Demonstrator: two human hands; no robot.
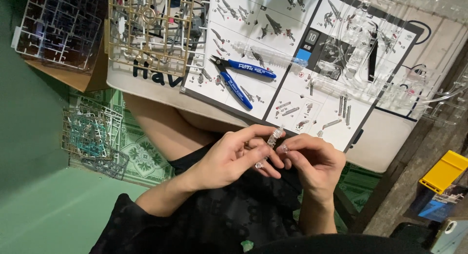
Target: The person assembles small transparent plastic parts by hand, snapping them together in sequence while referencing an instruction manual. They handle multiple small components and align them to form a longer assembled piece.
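Both hands meet over the lap. The left hand and right hand pinch a small clear plastic part, maybe two pieces. Blue cutters lie on the instruction sheet above.

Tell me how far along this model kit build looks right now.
Done: a small clear part is off its frame, and the blue nippers lie set down on the instruction sheet. In hand: left hand and right hand pinch that part together. Left: the gold parts frame and clear frame still hold many pieces.
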